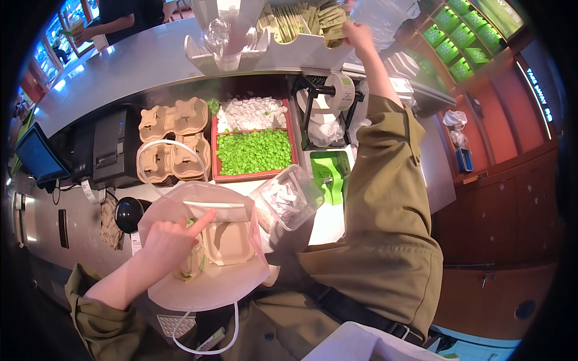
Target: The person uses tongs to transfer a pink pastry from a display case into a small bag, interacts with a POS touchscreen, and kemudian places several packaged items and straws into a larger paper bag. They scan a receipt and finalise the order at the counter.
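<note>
A pale carrier bag (216, 289) with white loop handles stands with its mouth spread. Inside it are a beige lidded takeaway box (229, 242), a green-and-white patterned item (192, 266) and a white stick-like item (214, 205). My left hand (176, 237) is over the bag's left side, index finger extended toward the white item; whether its curled fingers hold something is unclear. Up at the counter ledge, my right hand (359, 35) has its fingers on a green-printed packet (335, 31) at the right end of a row of similar packets (289, 22) in a white holder.
Beyond the bag are moulded cup carriers (174, 119), a red divided box (295, 158) of white and green pieces, and a clear tub (311, 192) of white strips. A label-roll stand (350, 92) is below my right forearm. A person (131, 18) stands across the counter.
</note>
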{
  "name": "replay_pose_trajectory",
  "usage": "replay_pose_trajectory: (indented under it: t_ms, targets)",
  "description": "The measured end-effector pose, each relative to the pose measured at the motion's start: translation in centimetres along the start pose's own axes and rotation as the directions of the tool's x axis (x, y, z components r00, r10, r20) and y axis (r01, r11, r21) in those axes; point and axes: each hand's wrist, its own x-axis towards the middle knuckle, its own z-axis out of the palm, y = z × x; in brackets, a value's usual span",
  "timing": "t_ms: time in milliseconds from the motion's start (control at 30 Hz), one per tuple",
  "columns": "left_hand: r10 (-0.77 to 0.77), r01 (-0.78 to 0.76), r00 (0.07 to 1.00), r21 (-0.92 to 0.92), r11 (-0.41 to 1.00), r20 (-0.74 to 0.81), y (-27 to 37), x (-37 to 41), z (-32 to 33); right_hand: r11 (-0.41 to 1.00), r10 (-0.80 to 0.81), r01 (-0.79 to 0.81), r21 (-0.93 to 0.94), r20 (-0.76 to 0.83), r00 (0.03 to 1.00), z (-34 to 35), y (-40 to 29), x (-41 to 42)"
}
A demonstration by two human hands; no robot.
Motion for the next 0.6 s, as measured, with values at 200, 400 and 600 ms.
replay_pose_trajectory:
  t_ms: [200, 400, 600]
  targets:
    - [-0.034, 0.031, 0.998, 0.059, 0.998, 0.054, -0.1, 0.2, 0.0, 0.974, 0.095, -0.059, 0.218, -0.158, 0.983, -2.1, -2.0, 0.1]
    - [-0.047, 0.044, 0.997, 0.061, 0.997, 0.058, -0.4, 0.7, -0.5, 0.989, 0.086, -0.092, -0.112, -0.058, 0.995, 0.6, -1.5, 3.3]
    - [-0.037, 0.034, 0.999, 0.064, 0.997, 0.039, -0.6, 0.1, 0.0, 0.658, -0.052, 0.227, -0.718, 0.257, 0.965, -4.2, -1.4, 5.2]
